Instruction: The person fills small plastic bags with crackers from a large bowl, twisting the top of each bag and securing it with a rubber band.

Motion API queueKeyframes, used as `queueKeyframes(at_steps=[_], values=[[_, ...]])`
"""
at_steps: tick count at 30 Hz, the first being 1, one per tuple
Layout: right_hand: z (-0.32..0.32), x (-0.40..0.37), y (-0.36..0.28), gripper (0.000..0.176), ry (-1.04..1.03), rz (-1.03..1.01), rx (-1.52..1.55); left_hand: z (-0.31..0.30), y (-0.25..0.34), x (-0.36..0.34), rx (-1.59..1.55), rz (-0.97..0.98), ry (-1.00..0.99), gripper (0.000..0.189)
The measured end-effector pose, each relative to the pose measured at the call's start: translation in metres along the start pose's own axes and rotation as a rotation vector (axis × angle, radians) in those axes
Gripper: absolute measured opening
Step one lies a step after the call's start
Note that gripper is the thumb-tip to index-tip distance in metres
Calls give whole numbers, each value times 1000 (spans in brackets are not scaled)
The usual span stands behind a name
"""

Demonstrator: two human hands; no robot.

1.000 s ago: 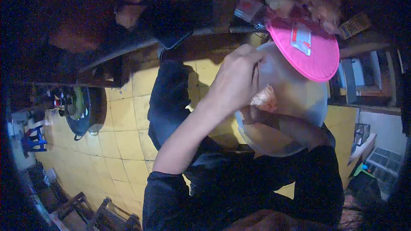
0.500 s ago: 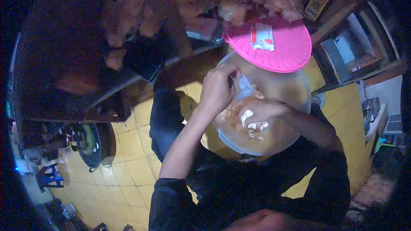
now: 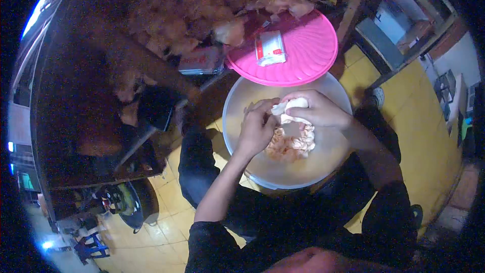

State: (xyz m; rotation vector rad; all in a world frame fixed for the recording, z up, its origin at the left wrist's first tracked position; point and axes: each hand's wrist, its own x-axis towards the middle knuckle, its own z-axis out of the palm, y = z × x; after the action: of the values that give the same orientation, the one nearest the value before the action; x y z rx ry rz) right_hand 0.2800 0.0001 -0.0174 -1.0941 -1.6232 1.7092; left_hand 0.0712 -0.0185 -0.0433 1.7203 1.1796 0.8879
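Observation:
A large translucent tub [image 3: 237, 156] stands between my knees, with pale curled crackers [image 3: 290, 146] heaped at its bottom. Over the tub, my right hand [image 3: 321, 111] is closed around several whitish crackers [image 3: 297, 105]. Facing it from the left, my left hand [image 3: 258, 126] has its fingers bent and pinched near a whitish edge beside those crackers. What the left fingers grip is mostly hidden; a small clear plastic bag was in them in the earlier view.
A pink ribbed lid [image 3: 308, 60] lies beyond the tub, bearing a packet with a red and white label [image 3: 270, 48]. Dark wooden shelving [image 3: 81, 121] with many bagged goods [image 3: 227, 5] stands ahead and left. A black wok [image 3: 134, 207] sits on the yellow tiled floor [image 3: 404, 136].
My right hand has risen from the cracker heap, bringing crackers up to my left hand. The left hand has lowered slightly, and the clear bag is now mostly hidden. The camera view has shifted.

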Motion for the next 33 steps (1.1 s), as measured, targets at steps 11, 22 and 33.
queueKeyframes(at_steps=[11,22,33], values=[[12,0,6,36,8,-184,-377,-4,1,-3,-415,-271,57,27],[9,7,9,40,-13,-2,174,-9,4,-1,-384,-298,184,25],[18,8,25,27,212,-26,-140,3,-3,-5,-442,-198,36,38]])
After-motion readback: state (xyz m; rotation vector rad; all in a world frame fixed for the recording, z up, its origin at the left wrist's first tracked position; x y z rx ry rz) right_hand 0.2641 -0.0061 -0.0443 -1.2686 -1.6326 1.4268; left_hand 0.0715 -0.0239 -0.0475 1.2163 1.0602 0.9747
